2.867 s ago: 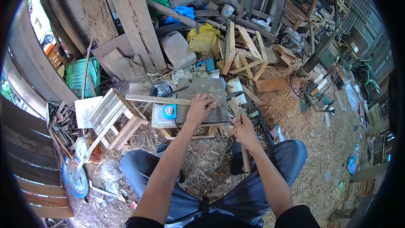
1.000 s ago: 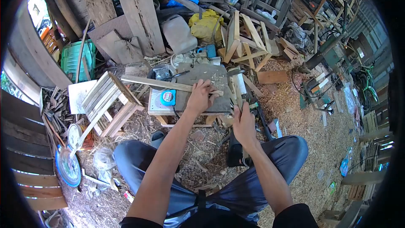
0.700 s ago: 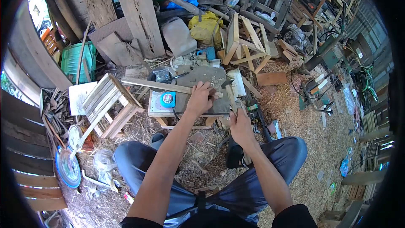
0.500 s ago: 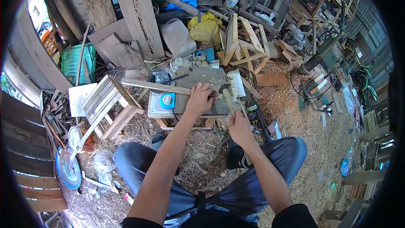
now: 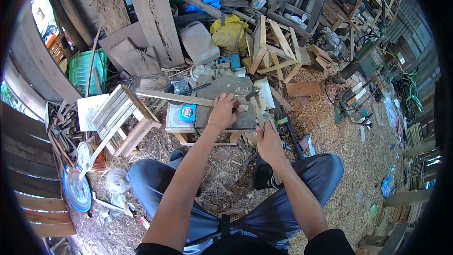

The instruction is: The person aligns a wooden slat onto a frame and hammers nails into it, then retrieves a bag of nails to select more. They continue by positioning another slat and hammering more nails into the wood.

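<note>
- My left hand (image 5: 222, 113) is over the right part of the desk (image 5: 174, 121), its fingers bent and closed down around a wooden strip (image 5: 174, 97); the thumb side is too small to read in detail.
- My right hand (image 5: 271, 142) is just off the near right corner of the desk, fingers wrapped tight round the handle of a hammer (image 5: 251, 95).
- The hammer head is at the right side of the desk, near my left fingers but apart from them; I cannot tell whether it touches anything beneath.
- The strip slants across the desk, its far end jutting out past the left side. A pale wooden end (image 5: 243, 108) pokes out beyond my left fingers, beside the hammer head; I judge it to be the same strip, held steady.
- A blue tape measure (image 5: 187, 113) sits at the near left of the desk, just beside the strip.
- A dark bowl (image 5: 171, 86) and a thin black tool (image 5: 200, 87) are at the far left of the desk.
- A slatted wooden frame (image 5: 123, 120) stands left of the desk, and another wooden frame (image 5: 260, 47) is beyond its far right.
- Shavings (image 5: 349, 160) cover the floor right of the desk.
</note>
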Available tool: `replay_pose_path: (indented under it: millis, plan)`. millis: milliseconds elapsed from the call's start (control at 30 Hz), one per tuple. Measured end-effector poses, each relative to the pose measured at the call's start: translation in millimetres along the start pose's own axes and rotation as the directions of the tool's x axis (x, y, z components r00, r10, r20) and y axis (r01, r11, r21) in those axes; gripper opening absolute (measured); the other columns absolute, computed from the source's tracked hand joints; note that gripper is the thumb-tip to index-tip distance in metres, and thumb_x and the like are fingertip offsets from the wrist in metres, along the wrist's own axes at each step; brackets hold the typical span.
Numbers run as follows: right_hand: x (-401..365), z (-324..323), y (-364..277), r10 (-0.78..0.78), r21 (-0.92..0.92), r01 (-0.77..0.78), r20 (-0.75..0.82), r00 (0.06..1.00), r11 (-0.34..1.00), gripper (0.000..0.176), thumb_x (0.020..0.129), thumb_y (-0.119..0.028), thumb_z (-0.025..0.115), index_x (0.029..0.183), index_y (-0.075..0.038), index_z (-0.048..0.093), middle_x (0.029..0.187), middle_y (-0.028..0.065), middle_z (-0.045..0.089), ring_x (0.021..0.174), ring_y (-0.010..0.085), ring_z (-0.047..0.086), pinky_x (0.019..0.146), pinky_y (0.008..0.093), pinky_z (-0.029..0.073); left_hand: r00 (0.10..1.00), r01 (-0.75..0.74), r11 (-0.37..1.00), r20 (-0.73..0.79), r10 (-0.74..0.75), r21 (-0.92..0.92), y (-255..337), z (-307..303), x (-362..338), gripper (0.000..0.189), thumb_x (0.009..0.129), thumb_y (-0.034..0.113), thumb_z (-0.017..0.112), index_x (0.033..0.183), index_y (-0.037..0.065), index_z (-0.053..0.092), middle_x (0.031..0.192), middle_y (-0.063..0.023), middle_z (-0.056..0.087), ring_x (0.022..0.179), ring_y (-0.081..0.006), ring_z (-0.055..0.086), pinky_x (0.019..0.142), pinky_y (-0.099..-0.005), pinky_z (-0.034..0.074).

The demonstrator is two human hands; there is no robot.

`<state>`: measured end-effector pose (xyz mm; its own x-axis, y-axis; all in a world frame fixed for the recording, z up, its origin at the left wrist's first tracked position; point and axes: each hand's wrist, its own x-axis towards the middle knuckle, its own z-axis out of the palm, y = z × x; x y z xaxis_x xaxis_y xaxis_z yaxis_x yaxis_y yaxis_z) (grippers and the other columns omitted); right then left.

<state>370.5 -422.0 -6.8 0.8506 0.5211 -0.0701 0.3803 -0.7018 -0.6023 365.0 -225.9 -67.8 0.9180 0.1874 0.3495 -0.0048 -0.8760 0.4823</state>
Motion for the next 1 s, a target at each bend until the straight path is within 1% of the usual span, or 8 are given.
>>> replay_pose_path:
  millis: [600, 700, 767, 800, 900, 933, 967, 1000]
  plan:
    - [15, -3, 24, -0.024, 0.155, 0.031, -0.050, 0.998, 0.987, 0.028, 0.095, -0.024, 0.049, 0.099, 0.004, 0.047, 0.073, 0.0265, 0.059, 0.073, 0.0454, 0.059, 0.064, 0.0493, 0.044, 0.999, -0.039, 0.997, -0.028, 0.038, -0.068, 3, -1, 1, 0.023, 0.070, 0.019, 0.068, 0.089, 0.008, 0.066, 0.096, -0.0051, 0.054, 0.101, -0.0268, 0.047, 0.088, -0.0416, 0.039]
    - [26, 0, 34, 0.147, 0.386, -0.203, 0.172, 0.974, 0.900, 0.028, 0.094, -0.022, 0.051, 0.101, 0.004, 0.048, 0.074, 0.0226, 0.060, 0.068, 0.0399, 0.060, 0.062, 0.0464, 0.045, 0.995, -0.051, 0.996, -0.083, 0.045, -0.075, 2, -1, -1, 0.022, 0.070, 0.022, 0.068, 0.087, 0.008, 0.066, 0.094, -0.0049, 0.055, 0.100, -0.0261, 0.048, 0.088, -0.0408, 0.039]
    - [22, -21, 13, 0.257, 0.652, -0.432, 0.352, 0.900, 0.622, 0.021, 0.096, -0.023, 0.051, 0.097, -0.002, 0.051, 0.065, 0.0020, 0.049, 0.054, 0.0085, 0.045, 0.050, 0.0248, 0.041, 1.000, -0.002, 0.996, -0.012, 0.001, -0.087, 4, -5, 1, 0.022, 0.069, 0.022, 0.069, 0.086, 0.009, 0.066, 0.094, -0.0051, 0.054, 0.099, -0.0262, 0.047, 0.089, -0.0416, 0.038]
    - [28, -24, 14, 0.259, 0.652, -0.433, 0.351, 0.900, 0.623, 0.021, 0.096, -0.023, 0.051, 0.097, -0.002, 0.051, 0.065, 0.0020, 0.049, 0.054, 0.0085, 0.045, 0.050, 0.0248, 0.041, 1.000, -0.003, 0.996, -0.012, 0.002, -0.090, 3, -5, 1, 0.022, 0.069, 0.022, 0.069, 0.086, 0.009, 0.066, 0.094, -0.0051, 0.054, 0.099, -0.0262, 0.047, 0.089, -0.0416, 0.038]
    - [56, -46, 34, 0.215, 0.514, -0.412, 0.400, 0.891, 0.753, 0.026, 0.095, -0.026, 0.052, 0.098, 0.000, 0.055, 0.070, 0.0057, 0.055, 0.057, 0.0126, 0.051, 0.053, 0.0288, 0.044, 1.000, -0.011, 0.999, -0.010, 0.011, -0.030, 1, -2, 1, 0.023, 0.069, 0.023, 0.070, 0.086, 0.010, 0.065, 0.094, -0.0055, 0.052, 0.099, -0.0271, 0.046, 0.089, -0.0423, 0.037]
    - [71, -57, 46, 0.063, 0.226, -0.136, 0.303, 0.951, 0.965, 0.033, 0.093, -0.030, 0.054, 0.103, 0.001, 0.057, 0.078, 0.0115, 0.060, 0.064, 0.0176, 0.057, 0.058, 0.0335, 0.046, 0.998, -0.034, 0.998, -0.048, 0.032, -0.043, 0, -1, 1, 0.022, 0.069, 0.024, 0.071, 0.086, 0.010, 0.065, 0.092, -0.0057, 0.051, 0.097, -0.0270, 0.046, 0.086, -0.0413, 0.037]
    - [82, -65, 53, -0.123, -0.116, 0.158, 0.265, 0.956, 0.981, 0.040, 0.091, -0.034, 0.056, 0.108, 0.003, 0.060, 0.086, 0.0173, 0.065, 0.071, 0.0226, 0.064, 0.063, 0.0383, 0.049, 0.995, -0.058, 0.997, -0.086, 0.053, -0.055, 0, 0, 0, 0.021, 0.070, 0.024, 0.071, 0.085, 0.011, 0.065, 0.089, -0.0059, 0.050, 0.094, -0.0270, 0.046, 0.083, -0.0403, 0.037]
    - [89, -75, 50, -0.122, -0.116, 0.157, 0.262, 0.957, 0.981, 0.040, 0.091, -0.034, 0.056, 0.108, 0.003, 0.060, 0.086, 0.0173, 0.065, 0.071, 0.0226, 0.064, 0.063, 0.0383, 0.049, 0.995, -0.061, 0.997, -0.086, 0.056, -0.055, 1, -1, 0, 0.021, 0.070, 0.024, 0.071, 0.085, 0.011, 0.065, 0.089, -0.0059, 0.050, 0.094, -0.0270, 0.046, 0.083, -0.0403, 0.037]
